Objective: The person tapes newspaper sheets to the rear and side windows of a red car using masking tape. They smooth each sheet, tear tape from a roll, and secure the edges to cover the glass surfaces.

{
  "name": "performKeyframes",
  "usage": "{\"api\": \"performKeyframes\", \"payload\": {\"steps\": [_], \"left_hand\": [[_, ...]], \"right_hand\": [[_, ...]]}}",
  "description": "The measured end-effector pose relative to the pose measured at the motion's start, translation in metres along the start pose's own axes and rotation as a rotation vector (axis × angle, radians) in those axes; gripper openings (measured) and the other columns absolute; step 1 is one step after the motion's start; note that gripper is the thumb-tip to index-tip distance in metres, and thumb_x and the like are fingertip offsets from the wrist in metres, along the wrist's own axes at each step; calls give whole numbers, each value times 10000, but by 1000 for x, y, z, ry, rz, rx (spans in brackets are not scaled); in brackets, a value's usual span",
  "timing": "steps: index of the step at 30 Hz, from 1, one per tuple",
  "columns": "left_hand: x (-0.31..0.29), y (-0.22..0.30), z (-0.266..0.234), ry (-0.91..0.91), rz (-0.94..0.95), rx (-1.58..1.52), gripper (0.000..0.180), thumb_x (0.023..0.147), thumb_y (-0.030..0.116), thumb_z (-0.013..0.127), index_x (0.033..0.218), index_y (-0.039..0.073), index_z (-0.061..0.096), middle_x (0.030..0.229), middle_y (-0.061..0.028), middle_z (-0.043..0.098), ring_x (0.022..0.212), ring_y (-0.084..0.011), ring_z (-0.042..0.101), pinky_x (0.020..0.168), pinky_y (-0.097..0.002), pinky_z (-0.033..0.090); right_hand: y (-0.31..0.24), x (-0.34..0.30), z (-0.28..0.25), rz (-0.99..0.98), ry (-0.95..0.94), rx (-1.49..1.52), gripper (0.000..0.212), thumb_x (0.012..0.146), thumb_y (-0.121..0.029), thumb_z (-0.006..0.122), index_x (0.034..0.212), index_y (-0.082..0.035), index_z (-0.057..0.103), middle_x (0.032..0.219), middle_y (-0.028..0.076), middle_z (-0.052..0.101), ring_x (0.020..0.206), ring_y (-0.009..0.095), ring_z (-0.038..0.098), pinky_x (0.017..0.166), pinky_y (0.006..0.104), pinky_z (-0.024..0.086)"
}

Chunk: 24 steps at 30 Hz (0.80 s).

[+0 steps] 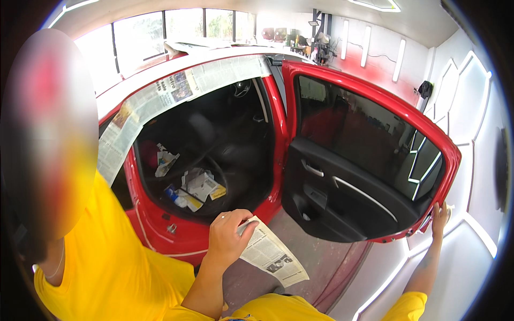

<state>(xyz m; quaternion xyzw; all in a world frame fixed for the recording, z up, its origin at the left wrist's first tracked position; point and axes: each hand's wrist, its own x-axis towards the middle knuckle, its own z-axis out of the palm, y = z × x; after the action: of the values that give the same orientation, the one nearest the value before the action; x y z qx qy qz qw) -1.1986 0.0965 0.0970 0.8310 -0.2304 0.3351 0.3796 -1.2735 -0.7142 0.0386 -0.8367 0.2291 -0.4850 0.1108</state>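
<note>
A long, pale strip of printed newspaper [274, 255] is held in the left hand [229, 238], its upper corner pinched between the thumb and the bent fingers. It is seen above the greyish-purple floor [243, 286], beside the opening of the glossy red car body [174, 232]. Narrow columns of small print, too fine to be read, and a dark picture near the lower end are shown on its face.

The free edge of the open red car door [348, 174], fitted with dark glass and a black inner panel, is touched near its lower outer corner by the right hand [440, 218]. The fingers are partly hidden there, and whether they are pressed together or spread cannot be told. A small, pale object [450, 214] is seen just beside them.

The roof edge is covered by a band of overlapping newspaper sheets [167, 92], on which large black headline letters and colour pictures can be made out. Crumpled printed papers [199, 184] are seen inside the car. At the left, 1 co-worker in a plain yellow T-shirt [115, 241] is seen.
</note>
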Motion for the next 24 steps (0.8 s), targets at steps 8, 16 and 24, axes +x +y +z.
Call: {"api": "performKeyframes", "payload": {"steps": [8,16,24], "left_hand": [[100,6,66,7,181,-178,205,839,33,870,946,36,695,918,-128,734,846,-327,730,756,-401,569],[185,50,118,-208,611,-549,252,763,7,911,924,61,725,882,-83,746,788,-279,727,705,-371,565],[242,21,137,-45,649,-1019,306,747,-44,954,910,65,718,925,-116,795,754,-251,729,678,-338,569]], "right_hand": [[-11,-13,-21,340,-91,-105,543,1087,-317,688,1542,-49,562,1363,227,646,1130,315,621,1027,447,485],[-310,-134,7,-108,384,505,228,1141,-97,489,1316,27,566,949,145,653,765,210,621,812,360,537],[-484,-49,3,-505,-170,220,610,658,-360,983,1181,-123,776,1304,186,586,890,288,567,785,439,464]]}}
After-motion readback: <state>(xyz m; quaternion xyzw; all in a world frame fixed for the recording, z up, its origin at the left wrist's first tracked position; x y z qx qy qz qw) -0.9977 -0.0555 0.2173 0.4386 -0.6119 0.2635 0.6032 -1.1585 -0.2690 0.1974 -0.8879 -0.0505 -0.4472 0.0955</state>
